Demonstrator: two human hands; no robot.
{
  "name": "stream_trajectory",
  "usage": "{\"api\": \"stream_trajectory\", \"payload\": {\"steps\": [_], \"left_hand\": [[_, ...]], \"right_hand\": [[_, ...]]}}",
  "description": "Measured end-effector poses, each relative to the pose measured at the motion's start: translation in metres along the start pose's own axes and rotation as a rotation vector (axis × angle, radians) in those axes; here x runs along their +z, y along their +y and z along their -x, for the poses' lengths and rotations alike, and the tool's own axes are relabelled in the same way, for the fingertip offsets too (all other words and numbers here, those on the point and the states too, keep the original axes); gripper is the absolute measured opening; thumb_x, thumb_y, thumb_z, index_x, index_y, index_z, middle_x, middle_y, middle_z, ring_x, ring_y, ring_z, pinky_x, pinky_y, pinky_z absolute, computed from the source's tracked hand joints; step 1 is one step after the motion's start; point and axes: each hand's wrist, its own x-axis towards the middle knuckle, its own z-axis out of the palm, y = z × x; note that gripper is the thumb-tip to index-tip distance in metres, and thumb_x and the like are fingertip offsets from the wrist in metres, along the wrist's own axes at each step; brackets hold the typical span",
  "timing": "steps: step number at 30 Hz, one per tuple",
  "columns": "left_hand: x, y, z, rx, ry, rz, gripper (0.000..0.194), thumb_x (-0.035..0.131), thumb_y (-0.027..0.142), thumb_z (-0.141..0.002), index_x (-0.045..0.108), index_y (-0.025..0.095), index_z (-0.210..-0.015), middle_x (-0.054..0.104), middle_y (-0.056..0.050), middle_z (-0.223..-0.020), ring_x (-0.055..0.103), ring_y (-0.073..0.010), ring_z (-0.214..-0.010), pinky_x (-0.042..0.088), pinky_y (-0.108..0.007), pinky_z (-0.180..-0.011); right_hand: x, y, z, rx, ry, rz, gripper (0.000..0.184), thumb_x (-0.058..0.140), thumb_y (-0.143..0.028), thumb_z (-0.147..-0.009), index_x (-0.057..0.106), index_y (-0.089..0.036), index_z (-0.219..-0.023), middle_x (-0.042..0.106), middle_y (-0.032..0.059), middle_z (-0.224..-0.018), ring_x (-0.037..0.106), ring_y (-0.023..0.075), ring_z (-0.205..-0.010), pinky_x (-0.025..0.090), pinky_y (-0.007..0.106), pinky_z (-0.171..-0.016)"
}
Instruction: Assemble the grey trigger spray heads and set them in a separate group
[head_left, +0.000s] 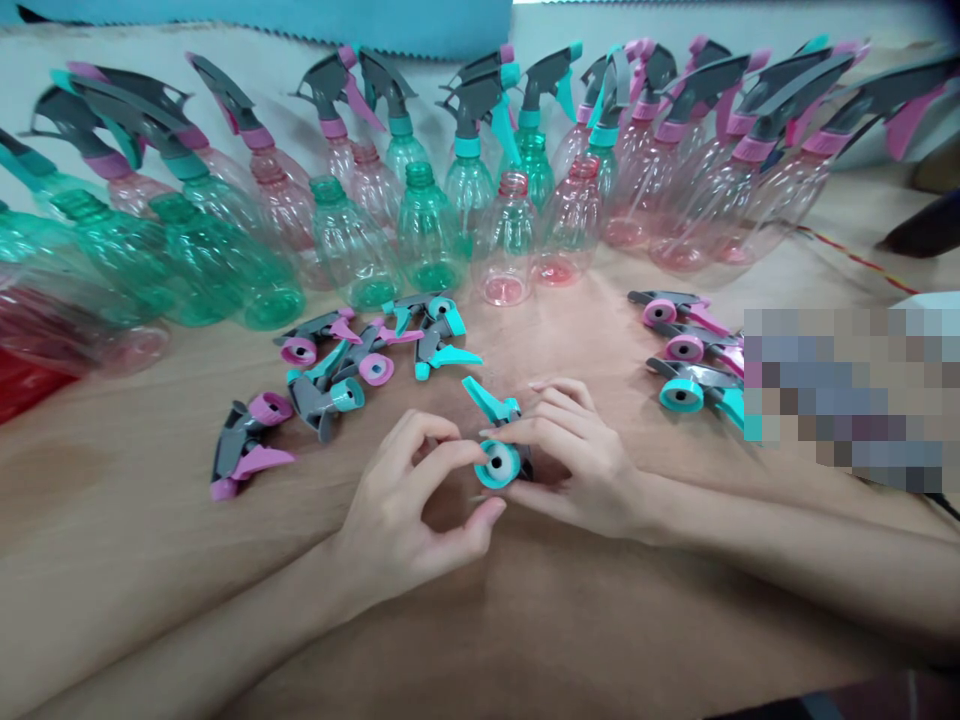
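My right hand [581, 455] is closed around a grey and turquoise trigger spray head [498, 464], its collar opening turned towards me. A white lining with a dark central hole shows inside the collar, and the turquoise trigger points up and left. My left hand [420, 500] is curved beside it, thumb and index finger apart. The left index fingertip touches or nearly touches the collar's rim; the thumb is clear, below it. To the left lie several loose spray heads, among them a pink and grey one [247, 445] and a turquoise-collared one [326, 395].
Several open-necked bottles, such as a green one [429, 230] and a pink one [506, 240], stand behind. Farther back are bottles with spray heads fitted [469, 150]. More spray heads [682, 390] lie at right beside a blurred-out patch. A red-yellow cord [862, 255] crosses the table [570, 620].
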Motion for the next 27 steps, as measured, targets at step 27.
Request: {"api": "stream_trajectory", "payload": {"steps": [27], "left_hand": [[0.0027, 0.002, 0.0048, 0.119, 0.045, 0.029, 0.015, 0.06, 0.023, -0.077, 0.06, 0.018, -0.091, 0.044, -0.004, -0.085, 0.047, -0.0138, -0.071, 0.045, -0.026, -0.058]], "right_hand": [[-0.0004, -0.0005, 0.0005, -0.012, -0.038, -0.024, 0.018, 0.061, -0.031, -0.082, 0.057, -0.019, -0.094, 0.066, -0.0004, -0.078, 0.059, 0.0132, -0.075, 0.037, 0.036, -0.091]]}}
